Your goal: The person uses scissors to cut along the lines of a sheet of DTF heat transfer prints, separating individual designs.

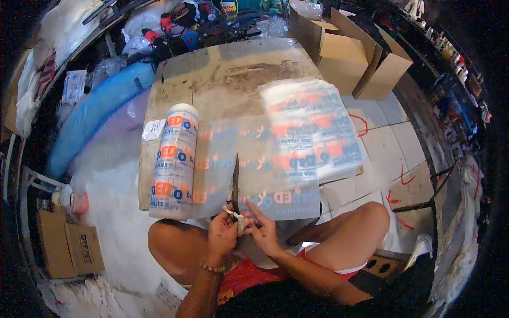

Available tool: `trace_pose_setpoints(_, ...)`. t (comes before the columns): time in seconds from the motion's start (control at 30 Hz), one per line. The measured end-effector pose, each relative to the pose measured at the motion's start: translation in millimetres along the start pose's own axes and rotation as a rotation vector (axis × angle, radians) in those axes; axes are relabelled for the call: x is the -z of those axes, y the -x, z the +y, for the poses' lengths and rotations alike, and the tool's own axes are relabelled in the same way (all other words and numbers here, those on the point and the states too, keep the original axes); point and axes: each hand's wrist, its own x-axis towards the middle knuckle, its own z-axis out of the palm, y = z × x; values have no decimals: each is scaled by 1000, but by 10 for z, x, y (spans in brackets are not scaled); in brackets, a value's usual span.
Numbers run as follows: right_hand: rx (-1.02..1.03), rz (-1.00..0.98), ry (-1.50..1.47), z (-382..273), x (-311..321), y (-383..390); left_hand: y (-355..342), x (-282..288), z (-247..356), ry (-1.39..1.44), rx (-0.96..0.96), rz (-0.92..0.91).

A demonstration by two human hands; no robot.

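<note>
A long, narrow blade (235,175) points away from me, over a translucent printed plastic sheet (286,196) at the table's front. My left hand (222,233) holds a white strip of material at the blade's wrapped handle. My right hand (262,233) grips the same handle, its index finger stretched along beside it. To the left lies a roll of printed plastic (173,159), white with orange and blue lettering. At the right, a stack of printed plastic sheets (318,132) overlaps the sheet.
Under these is a worn wooden table (222,79). Folded cardboard (344,58) stands at the back right. Blue and purple bundles (93,111) lie left, with a cardboard box (69,244) lower left. Shelves of small items (450,63) line the right. My bare knees flank the table's front.
</note>
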Motion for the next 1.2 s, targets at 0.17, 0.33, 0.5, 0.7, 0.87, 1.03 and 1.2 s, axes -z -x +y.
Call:
trace_pose_setpoints(0.17, 85, 21, 73, -55, 31, -8, -154, -68, 44, -81, 50, 40)
trace_pose_setpoints(0.33, -18, 70, 168, -144, -12, -9, -327, 37, 17, -95, -25, -4)
trace_pose_setpoints(0.5, -95, 77, 85, -109, -35, -20, -408, 18, 41, -135, -63, -3)
trace_pose_setpoints(0.7, -73, 93, 82, -19, -15, -6, -504, -97, 203, -130, -10, 42)
trace_pose_setpoints(0.87, -118, 111, 73, -14, -19, -10, -604, -202, 274, -96, -31, 32)
trace_pose_setpoints(1.03, -78, 117, -33, -79, -60, 7, -749, -204, 288, -86, -45, 21)
trace_pose_setpoints(1.2, -97, 72, 16, -132, -58, -11, -982, -151, 350, -129, -43, -4)
